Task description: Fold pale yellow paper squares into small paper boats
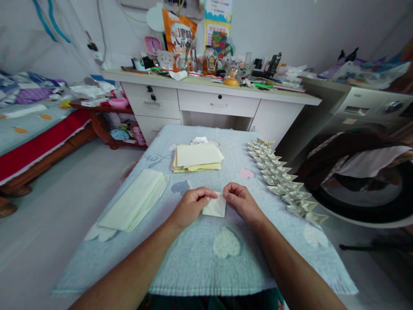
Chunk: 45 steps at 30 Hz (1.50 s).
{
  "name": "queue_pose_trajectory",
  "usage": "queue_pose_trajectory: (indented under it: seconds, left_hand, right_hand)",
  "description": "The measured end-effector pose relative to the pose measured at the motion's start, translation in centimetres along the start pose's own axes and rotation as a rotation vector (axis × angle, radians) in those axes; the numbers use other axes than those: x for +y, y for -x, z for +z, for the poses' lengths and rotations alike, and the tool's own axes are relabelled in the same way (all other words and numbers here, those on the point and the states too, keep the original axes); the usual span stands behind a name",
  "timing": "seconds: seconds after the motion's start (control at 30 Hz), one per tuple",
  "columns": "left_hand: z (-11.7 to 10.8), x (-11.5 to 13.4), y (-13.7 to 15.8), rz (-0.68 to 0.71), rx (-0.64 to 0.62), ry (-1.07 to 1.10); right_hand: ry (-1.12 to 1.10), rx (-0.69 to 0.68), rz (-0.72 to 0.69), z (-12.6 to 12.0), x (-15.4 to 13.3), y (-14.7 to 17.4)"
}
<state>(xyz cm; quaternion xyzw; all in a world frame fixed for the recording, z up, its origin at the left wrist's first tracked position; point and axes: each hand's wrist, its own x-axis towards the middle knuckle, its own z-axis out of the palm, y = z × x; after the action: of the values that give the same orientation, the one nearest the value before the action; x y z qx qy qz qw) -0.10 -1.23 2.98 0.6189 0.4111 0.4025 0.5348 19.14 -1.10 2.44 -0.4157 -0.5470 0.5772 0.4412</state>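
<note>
A small folded square of pale paper (214,207) lies near the middle of the cloth-covered table, between my two hands. My left hand (193,204) pinches its upper left edge between thumb and fingers. At the upper right corner, the closed fingertips of my right hand (241,200) grip the same paper. Beyond them sits a stack of cream and yellow paper sheets (200,156). To the left lies a pile of long pale green sheets (134,200). Several folded paper boats (280,178) stand in rows along the right side.
A blue patterned cloth (180,267) covers the table. Behind it stands a white desk (219,103) crowded with a snack bag, jars and a clock. An open front-loading washing machine (364,172) is close on the right; a bed (35,125) is at far left.
</note>
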Motion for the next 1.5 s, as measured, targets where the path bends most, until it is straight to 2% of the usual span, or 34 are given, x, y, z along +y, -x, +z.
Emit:
queue_pose_trajectory:
  seconds: [0.17, 0.4, 0.63, 0.8, 1.07, 1.2, 1.3, 1.4, 1.5]
  left_hand:
    - [0.0, -0.7, 0.0, 0.056, 0.07, -0.027]
    - [0.1, -0.5, 0.1, 0.075, 0.083, -0.028]
    - [-0.2, -0.6, 0.0, 0.077, 0.135, -0.198]
    - [-0.3, -1.0, -0.1, 0.051, 0.131, -0.186]
    - [0.0, -0.7, -0.1, 0.023, 0.103, -0.019]
    - [0.1, -0.8, -0.2, -0.034, 0.163, 0.131]
    - [0.3, -0.8, -0.3, -0.067, 0.152, 0.206]
    - [0.6, -0.9, -0.2, -0.072, 0.115, 0.174]
    - [1.0, -1.1, 0.1, -0.053, 0.129, 0.047]
  right_hand:
    - [-0.008, -0.044, 0.003, 0.0, 0.2, 0.0]
    - [-0.016, -0.023, -0.11, 0.4, 0.2, 0.1]
    - [0.087, 0.006, -0.147, 0.3, 0.2, 0.2]
    - [0.151, -0.006, -0.173, 0.1, -0.4, 0.3]
    - [0.024, 0.045, -0.134, 0.1, -0.6, 0.2]
    - [-0.012, -0.029, -0.074, 0.3, -0.2, 0.0]
    - [-0.064, -0.054, -0.034, 0.3, 0.5, -0.3]
    - [-0.059, 0.02, -0.038, 0.1, 0.9, -0.6]
    - [-0.03, 0.068, -0.036, -0.1, 1.2, -0.8]
